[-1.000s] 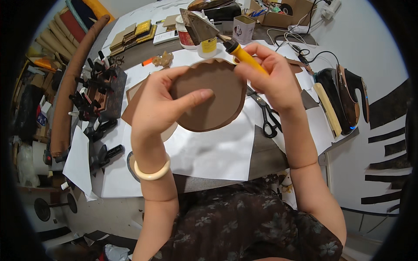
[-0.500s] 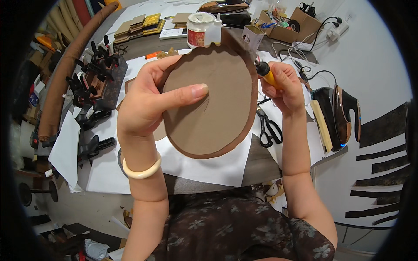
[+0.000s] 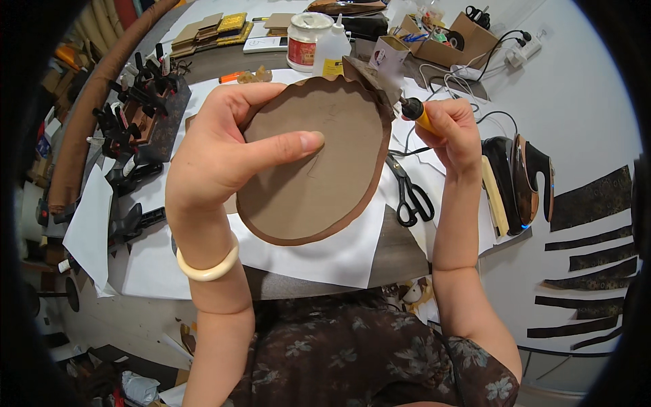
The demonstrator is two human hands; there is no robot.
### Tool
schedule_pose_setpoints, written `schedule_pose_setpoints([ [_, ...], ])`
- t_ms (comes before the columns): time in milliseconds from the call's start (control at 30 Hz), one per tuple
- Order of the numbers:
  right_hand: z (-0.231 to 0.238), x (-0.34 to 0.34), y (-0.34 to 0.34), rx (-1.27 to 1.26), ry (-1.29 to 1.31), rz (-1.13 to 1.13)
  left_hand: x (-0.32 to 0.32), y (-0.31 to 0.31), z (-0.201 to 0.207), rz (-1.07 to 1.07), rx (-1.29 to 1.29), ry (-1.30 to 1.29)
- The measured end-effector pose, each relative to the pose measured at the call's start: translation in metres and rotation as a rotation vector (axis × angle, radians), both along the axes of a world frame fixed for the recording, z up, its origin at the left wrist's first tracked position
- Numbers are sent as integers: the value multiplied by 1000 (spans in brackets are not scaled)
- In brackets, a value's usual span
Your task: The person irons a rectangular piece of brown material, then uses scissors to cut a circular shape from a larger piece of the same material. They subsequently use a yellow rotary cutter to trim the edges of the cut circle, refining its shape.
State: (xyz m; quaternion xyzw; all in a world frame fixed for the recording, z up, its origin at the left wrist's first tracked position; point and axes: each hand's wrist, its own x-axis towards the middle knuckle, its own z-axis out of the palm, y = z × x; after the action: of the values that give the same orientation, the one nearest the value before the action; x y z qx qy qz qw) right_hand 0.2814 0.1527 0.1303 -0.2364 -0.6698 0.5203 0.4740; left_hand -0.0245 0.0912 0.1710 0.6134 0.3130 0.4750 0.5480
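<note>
**Brown oval piece held up mid-frame, blade near its edge**

The left hand, left of centre, clamps the oval piece, thumb pressed across its face. The right hand, right of centre, is closed around a yellow-handled tool. The blade is partly blurred, so contact at the piece's upper-right edge is hard to confirm. Black scissors lie right of centre.

Left hand raised, thumb extended rightward, right hand with fingers curled, both forearms upright
</note>
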Motion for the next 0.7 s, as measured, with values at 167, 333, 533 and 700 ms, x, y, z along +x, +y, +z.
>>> schedule_pose_setpoints([
  [167,1,5,-3,32,-47,-68,-1,-1,-3,26,17,50],
  [333,5,10,-5,92,-166,-143,-3,1,-4,8,0,93],
  [533,3,-10,-3,32,114,-55,4,3,-8,82,5,108],
  [700,1,-50,-23,-117,208,-151,9,11,-13,15,-41,54],
])
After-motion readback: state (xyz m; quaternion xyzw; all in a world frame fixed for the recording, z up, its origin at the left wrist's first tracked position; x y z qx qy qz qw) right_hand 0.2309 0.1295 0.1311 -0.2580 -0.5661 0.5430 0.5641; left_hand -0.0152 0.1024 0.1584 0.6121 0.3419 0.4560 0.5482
